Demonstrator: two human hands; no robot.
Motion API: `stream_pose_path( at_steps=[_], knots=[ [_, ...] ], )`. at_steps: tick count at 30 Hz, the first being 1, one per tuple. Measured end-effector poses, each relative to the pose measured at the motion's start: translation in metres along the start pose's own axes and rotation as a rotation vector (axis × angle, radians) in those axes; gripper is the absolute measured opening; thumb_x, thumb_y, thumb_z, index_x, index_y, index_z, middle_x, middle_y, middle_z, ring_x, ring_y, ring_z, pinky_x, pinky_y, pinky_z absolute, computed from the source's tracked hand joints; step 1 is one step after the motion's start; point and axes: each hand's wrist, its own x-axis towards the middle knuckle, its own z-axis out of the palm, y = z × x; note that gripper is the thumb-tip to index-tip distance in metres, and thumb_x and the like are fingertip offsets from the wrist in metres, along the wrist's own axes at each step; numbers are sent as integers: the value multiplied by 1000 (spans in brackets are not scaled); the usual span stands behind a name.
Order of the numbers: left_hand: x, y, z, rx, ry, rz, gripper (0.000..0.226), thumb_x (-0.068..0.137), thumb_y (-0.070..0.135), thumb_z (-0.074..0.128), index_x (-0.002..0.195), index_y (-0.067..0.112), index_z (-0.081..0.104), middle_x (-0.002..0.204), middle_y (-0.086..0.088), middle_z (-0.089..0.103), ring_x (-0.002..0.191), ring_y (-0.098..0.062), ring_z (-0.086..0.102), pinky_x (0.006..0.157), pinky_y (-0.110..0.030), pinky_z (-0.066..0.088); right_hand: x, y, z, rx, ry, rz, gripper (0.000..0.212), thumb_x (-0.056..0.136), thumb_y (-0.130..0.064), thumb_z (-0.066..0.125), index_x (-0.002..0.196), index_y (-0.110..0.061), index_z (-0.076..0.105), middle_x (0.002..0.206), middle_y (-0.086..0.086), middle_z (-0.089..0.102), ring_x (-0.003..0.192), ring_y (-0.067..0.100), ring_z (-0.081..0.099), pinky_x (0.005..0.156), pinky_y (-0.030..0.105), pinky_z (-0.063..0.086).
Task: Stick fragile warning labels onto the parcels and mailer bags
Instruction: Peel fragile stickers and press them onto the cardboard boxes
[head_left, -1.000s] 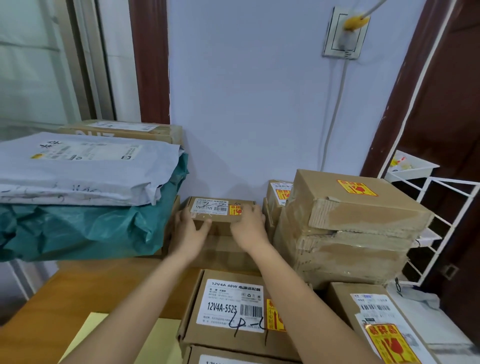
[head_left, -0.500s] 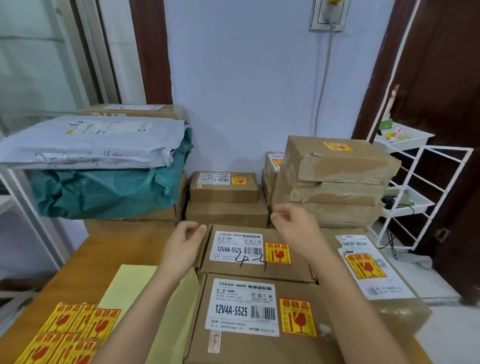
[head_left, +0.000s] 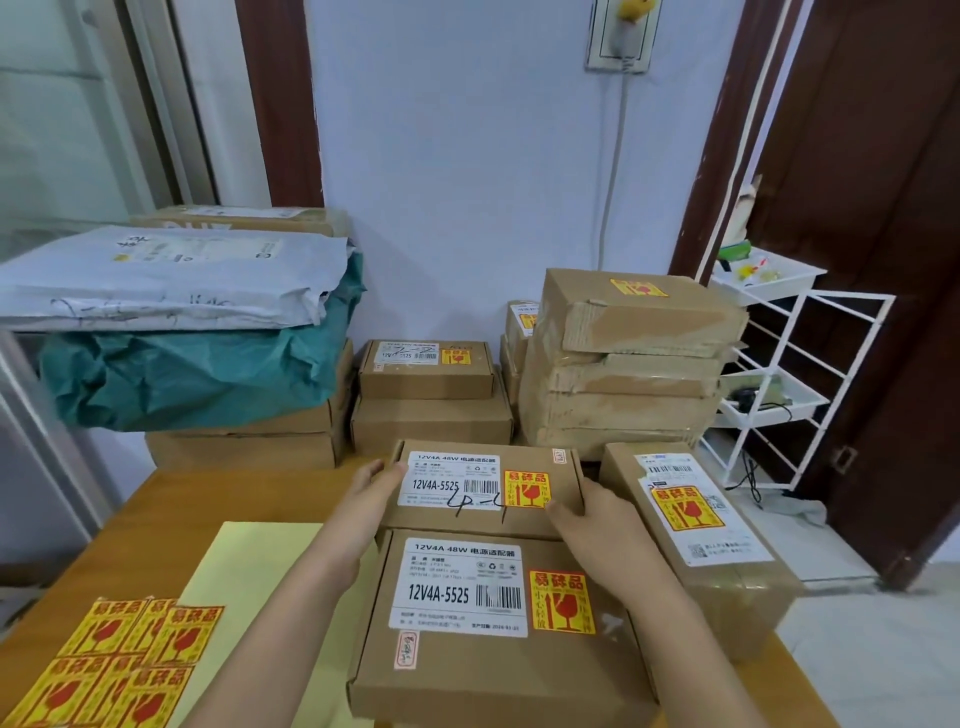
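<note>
A flat brown parcel with a white 12V4A-5525 label, pen scrawl and a yellow fragile label lies mid-table. My left hand presses straight fingers against its left side. My right hand grips its right edge, thumb on top beside the fragile label. A like parcel with a fragile label lies nearer me. A long parcel at the right also carries one. Loose fragile labels lie at the table's front left.
Against the wall stand stacked labelled boxes, a taped carton pile, and grey and green mailer bags on boxes. Yellow backing paper covers part of the wooden table. A white wire rack stands right.
Both hands left the small box by the wall, drew back toward me and closed in on the scrawled parcel. The view tilted down, showing the label sheets.
</note>
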Motion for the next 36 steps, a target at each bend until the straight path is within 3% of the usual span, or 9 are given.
stream_pose_path(
  at_steps=[4,10,14,16,18,21,25,30,36],
  knots=[
    [-5,1,4,-37,-59,-2,27,95,42,51,114,24,57,108,-2,70,98,-22,66,92,-40,50,1,-1,3,29,-13,32,29,97,-29,48,123,-18,52,99,-10,59,75,-3,51,57,11,36],
    [-16,8,1,-98,27,105,24,96,38,51,112,24,61,105,2,70,98,-18,64,77,-32,48,-5,-13,-2,104,16,-7,29,98,-26,46,125,-17,53,85,-14,55,71,-1,50,60,10,38],
    [-19,15,-5,-131,65,152,27,95,37,52,117,22,59,107,1,69,101,-19,63,85,-35,49,-13,-21,-6,204,86,-53,35,100,-21,45,133,-15,49,78,-25,44,82,-4,51,54,7,38],
    [-19,17,-9,-166,99,165,29,95,35,53,119,20,58,107,0,69,100,-20,64,84,-36,48,-15,-24,-6,275,102,-65,37,99,-20,46,135,-15,48,92,-21,54,90,2,55,68,6,42],
    [-19,20,-12,-207,127,176,28,95,34,53,119,20,58,106,-1,70,100,-21,64,80,-35,47,-13,-25,-3,332,127,-78,35,96,-21,49,131,-20,53,118,-7,58,105,8,54,92,23,46],
    [-19,26,-16,-268,164,178,25,93,32,56,114,18,60,102,-4,71,96,-22,64,76,-35,48,-6,-31,3,399,156,-102,25,93,-17,52,116,-27,57,116,-3,48,110,14,50,96,31,43],
    [-14,35,-22,-343,188,123,14,91,28,61,98,17,61,98,-9,71,92,-26,64,84,-42,48,0,-44,6,392,213,-141,55,90,-19,58,141,-21,38,124,-4,33,128,17,30,107,34,33],
    [-1,35,-30,-355,199,95,18,89,29,64,97,15,58,96,-10,70,83,-25,62,72,-36,49,9,-58,12,390,184,-209,60,93,-22,57,146,-21,29,125,-6,26,128,16,28,103,29,32],
    [21,36,-31,-460,256,-12,29,86,28,68,105,10,55,91,-12,68,74,-23,61,60,-32,48,29,-85,18,369,144,-243,60,97,-20,50,150,-19,22,137,-7,25,105,1,40,90,16,33]
  ],
)
